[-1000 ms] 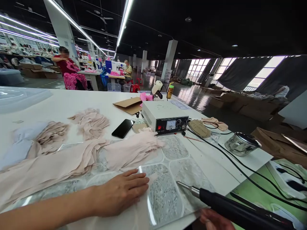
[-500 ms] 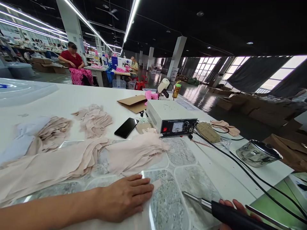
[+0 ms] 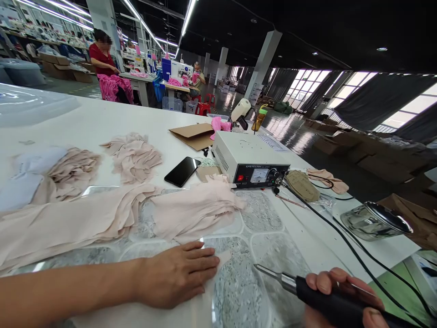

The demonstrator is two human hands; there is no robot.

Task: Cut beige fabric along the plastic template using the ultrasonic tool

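Observation:
My left hand [image 3: 180, 275] lies flat, fingers stretched out, on a pale fabric piece [image 3: 223, 258] over the grey marbled mat [image 3: 235, 273]. A transparent, straight-edged sheet appears under the hand too, though its kind is hard to tell. In my right hand [image 3: 341, 291] is a black-handled ultrasonic cutter [image 3: 324, 294], its thin metal tip pointing left above the mat, apart from the fabric. Beyond the left hand lies a stack of beige fabric pieces [image 3: 194, 209]. Another long beige stack [image 3: 75, 218] lies to the left.
A white control box [image 3: 252, 155] with a meter stands behind the mat, its black cable [image 3: 334, 232] running right. Around it are a phone [image 3: 182, 171], cardboard [image 3: 194, 135], a glass jar [image 3: 373, 221] and a crumpled fabric pile [image 3: 136, 157]. Two people work at sewing machines behind.
My right hand has come further into view, with the cutter raised slightly and its tip a little further left. My left hand stays flat on the fabric. The camera has tilted down slightly.

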